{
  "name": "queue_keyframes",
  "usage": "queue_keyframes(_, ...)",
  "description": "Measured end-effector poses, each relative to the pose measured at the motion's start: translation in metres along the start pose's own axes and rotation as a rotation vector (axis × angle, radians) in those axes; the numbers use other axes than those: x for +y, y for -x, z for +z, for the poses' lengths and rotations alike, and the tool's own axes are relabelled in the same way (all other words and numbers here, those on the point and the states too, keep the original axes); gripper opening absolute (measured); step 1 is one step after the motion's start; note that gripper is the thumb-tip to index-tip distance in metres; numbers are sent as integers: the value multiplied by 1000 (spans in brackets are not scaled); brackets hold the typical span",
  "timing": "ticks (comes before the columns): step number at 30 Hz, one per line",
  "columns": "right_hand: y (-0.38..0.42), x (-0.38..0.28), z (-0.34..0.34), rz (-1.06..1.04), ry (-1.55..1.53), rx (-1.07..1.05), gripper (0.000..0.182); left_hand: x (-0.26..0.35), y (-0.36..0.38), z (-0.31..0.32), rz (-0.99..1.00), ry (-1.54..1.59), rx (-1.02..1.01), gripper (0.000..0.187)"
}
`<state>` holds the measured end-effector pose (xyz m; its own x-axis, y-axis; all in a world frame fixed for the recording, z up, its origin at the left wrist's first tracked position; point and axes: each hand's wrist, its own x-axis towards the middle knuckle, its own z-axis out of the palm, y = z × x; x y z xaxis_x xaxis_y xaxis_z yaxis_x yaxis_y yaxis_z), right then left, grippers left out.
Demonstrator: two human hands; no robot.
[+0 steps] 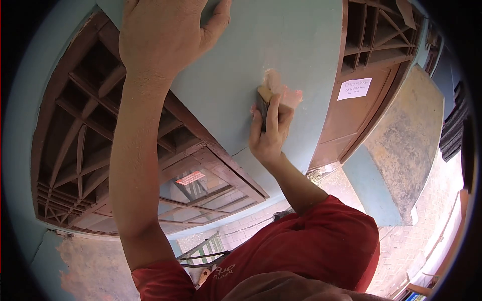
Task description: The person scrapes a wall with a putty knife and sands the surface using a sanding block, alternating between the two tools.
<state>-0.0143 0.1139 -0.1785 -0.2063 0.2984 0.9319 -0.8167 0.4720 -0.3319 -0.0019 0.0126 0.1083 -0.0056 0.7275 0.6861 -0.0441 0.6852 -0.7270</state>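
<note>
My right hand (273,125) grips a small sanding block (261,108), dark grey with a yellowish top edge. It is held against the pale blue-green wall (226,95). Right beside the block is a rough patch (291,98) of pinkish and beige filler. My left hand (163,37) reaches up over the wall at the upper left, thumb spread away from the palm. The frame's top edge cuts off most of its fingers.
A brown wooden window frame (201,133) with lattice and glass lies to the left. On the right, a brown door (351,118) carries a white paper note (354,89). Farther right stands a stained wall section (406,135), with brick paving (396,266) below.
</note>
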Motion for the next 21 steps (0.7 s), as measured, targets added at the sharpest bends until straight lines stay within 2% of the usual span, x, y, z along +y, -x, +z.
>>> queue_keyframes(1,35,6,0,49,-110,-20,70,-1,-1,1,-4,-3,-5,45)
queue_keyframes(2,23,5,0,44,-109,-14,70,-1,-2,0,-2,-6,3,45)
queue_keyframes(7,-156,-10,11,-105,15,140,73,2,-3,-5,-22,10,-39,45)
queue_keyframes(10,-162,-10,15,-115,38,157,72,1,-1,-1,3,67,45,45)
queue_keyframes(12,-93,-3,4,-66,80,78,70,-1,-1,0,0,35,22,45)
queue_keyframes(14,7,1,-7,11,62,-34,71,0,0,-2,-6,4,-4,45)
queue_keyframes(15,13,-15,-12,53,27,-80,71,3,0,-6,-16,53,-8,45)
queue_keyframes(17,-6,-2,-5,-1,23,-41,71,3,-3,-5,-14,103,2,46)
queue_keyframes(20,-125,-9,16,-115,26,136,67,2,0,-2,-6,74,14,46)
queue_keyframes(21,-156,-16,18,-117,24,119,70,1,-1,-3,-9,56,-14,46)
